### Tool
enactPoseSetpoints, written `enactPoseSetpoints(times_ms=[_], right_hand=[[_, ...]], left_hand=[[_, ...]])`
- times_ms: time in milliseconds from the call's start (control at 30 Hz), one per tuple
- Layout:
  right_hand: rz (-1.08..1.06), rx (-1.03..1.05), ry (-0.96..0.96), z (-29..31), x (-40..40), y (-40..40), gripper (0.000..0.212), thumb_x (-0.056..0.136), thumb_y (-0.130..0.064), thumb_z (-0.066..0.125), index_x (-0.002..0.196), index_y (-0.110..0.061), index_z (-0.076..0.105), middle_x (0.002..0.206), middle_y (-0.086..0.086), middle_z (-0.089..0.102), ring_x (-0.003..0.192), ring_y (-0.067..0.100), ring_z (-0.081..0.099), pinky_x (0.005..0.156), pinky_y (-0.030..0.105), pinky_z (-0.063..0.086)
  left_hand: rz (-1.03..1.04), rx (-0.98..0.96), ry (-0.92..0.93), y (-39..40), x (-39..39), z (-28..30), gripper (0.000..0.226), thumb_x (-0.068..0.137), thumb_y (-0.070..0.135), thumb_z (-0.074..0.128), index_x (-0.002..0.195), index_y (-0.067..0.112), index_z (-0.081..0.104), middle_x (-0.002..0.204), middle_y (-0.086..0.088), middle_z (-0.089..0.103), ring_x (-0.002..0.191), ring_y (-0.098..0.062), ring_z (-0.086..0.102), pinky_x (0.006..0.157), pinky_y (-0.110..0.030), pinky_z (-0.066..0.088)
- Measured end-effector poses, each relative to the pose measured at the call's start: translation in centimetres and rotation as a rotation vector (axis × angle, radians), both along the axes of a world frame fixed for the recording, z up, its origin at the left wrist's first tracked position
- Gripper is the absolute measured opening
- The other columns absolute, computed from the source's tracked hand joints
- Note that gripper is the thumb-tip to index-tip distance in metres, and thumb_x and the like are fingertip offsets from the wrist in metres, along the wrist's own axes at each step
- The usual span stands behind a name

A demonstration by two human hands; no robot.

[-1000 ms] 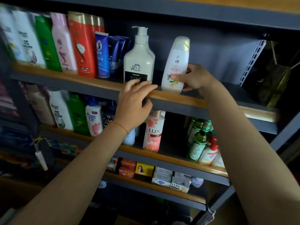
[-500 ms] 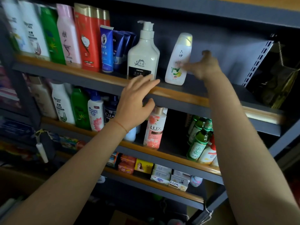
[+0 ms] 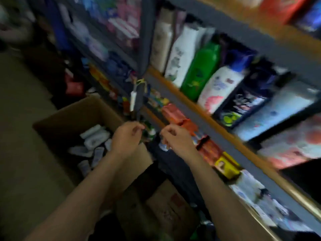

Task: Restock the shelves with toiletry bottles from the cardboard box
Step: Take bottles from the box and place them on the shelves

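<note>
The view is blurred and tilted down to the left. An open cardboard box (image 3: 57, 117) stands on the floor, with several white toiletry bottles (image 3: 94, 137) lying inside. My left hand (image 3: 126, 136) hangs over the box's right side, fingers loosely curled, holding nothing. My right hand (image 3: 175, 136) is beside it, in front of the low shelf, fingers also loosely curled and empty. Shelves (image 3: 196, 105) run along the right, stocked with a green bottle (image 3: 201, 70) and white bottles (image 3: 180, 54).
A second cardboard box (image 3: 166, 206) sits closed below my arms. Small red and yellow packs (image 3: 224, 164) line the lower shelf. A dark shelf post (image 3: 144, 54) with a hanging white tag (image 3: 133, 100) stands just behind the open box. Bare floor (image 3: 20, 136) lies to the left.
My right hand let go of the white bottle on the upper shelf. Both hands dropped from the shelf edge down to the box, and the view swung down and left.
</note>
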State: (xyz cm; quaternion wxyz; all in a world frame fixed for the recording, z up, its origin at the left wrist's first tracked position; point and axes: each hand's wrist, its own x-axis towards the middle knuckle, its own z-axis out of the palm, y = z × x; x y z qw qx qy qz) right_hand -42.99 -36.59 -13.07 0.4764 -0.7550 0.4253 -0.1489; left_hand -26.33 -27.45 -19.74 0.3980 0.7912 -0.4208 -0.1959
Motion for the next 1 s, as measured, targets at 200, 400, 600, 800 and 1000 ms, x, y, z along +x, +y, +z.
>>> enactPoseSetpoints(times_ms=[200, 400, 600, 800, 1000], right_hand=[[0.213, 0.293, 0.272, -12.6, 14.4, 2.7, 0.02, 0.097, -0.023, 0.054, 0.081, -0.017, 0.064, 0.071, 0.003, 0.063, 0.057, 0.014, 0.057, 0.06, 0.032, 0.045], [0.3, 0.413, 0.613, -23.7, 25.2, 4.9, 0.035, 0.099, -0.025, 0.048, 0.109, 0.006, 0.059, 0.117, 0.02, 0.063, 0.097, 0.036, 0.064, 0.086, 0.048, 0.053], [0.208, 0.362, 0.813, -32.7, 29.9, 3.2, 0.031, 0.097, -0.021, 0.053, 0.126, -0.011, 0.055, 0.134, 0.014, 0.054, 0.115, 0.032, 0.056, 0.087, 0.037, 0.049], [0.067, 0.277, 0.875, -41.0, 31.0, 0.8, 0.053, 0.092, -0.02, 0.059, 0.139, -0.004, 0.043, 0.139, 0.019, 0.049, 0.124, 0.037, 0.052, 0.099, 0.045, 0.049], [0.075, 0.202, 0.972, -44.8, 31.8, 1.6, 0.082, 0.085, -0.034, 0.073, 0.146, -0.001, 0.029, 0.149, 0.018, 0.034, 0.133, 0.035, 0.042, 0.1, 0.04, 0.043]], left_hand=[[0.436, 0.302, 0.092, 11.1, 11.6, -8.9, 0.017, 0.096, 0.013, 0.056, 0.104, 0.013, 0.072, 0.102, -0.01, 0.065, 0.092, -0.028, 0.061, 0.078, -0.037, 0.049], [0.635, 0.368, 0.035, 15.0, 18.8, -14.8, 0.046, 0.086, 0.01, 0.065, 0.13, 0.006, 0.057, 0.142, -0.02, 0.045, 0.132, -0.036, 0.04, 0.11, -0.049, 0.035], [0.398, 0.466, -0.28, 12.8, 23.2, -18.0, 0.047, 0.086, 0.022, 0.062, 0.132, 0.012, 0.056, 0.137, -0.014, 0.054, 0.135, -0.032, 0.044, 0.12, -0.057, 0.01], [0.313, 0.489, -0.332, 12.6, 23.4, -19.4, 0.032, 0.093, 0.027, 0.05, 0.119, 0.016, 0.064, 0.078, 0.002, 0.068, 0.072, -0.021, 0.064, 0.085, -0.033, 0.032], [0.294, 0.465, -0.377, 12.6, 23.3, -19.7, 0.026, 0.094, 0.026, 0.051, 0.11, 0.017, 0.069, 0.075, 0.001, 0.067, 0.067, -0.021, 0.062, 0.077, -0.036, 0.034]])
